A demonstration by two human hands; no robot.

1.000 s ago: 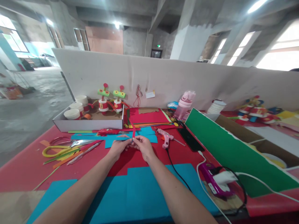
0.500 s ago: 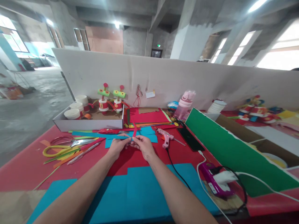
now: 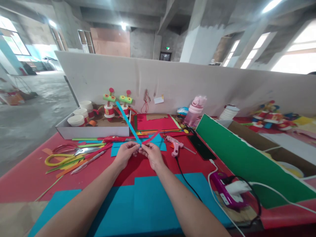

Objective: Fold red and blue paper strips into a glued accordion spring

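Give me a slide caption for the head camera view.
Two hands, left and right, pinch a blue strip and a red strip above a craft table.

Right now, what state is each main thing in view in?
Left hand: fingers pinched
Right hand: fingers pinched
Blue strip: held, slanting up-left
Red strip: held, slanting up-right
Pink bottle: standing
Phone: screen dark
Glue gun: lying down, corded
Scissors: lying down
Purple power block: white adapter plugged in
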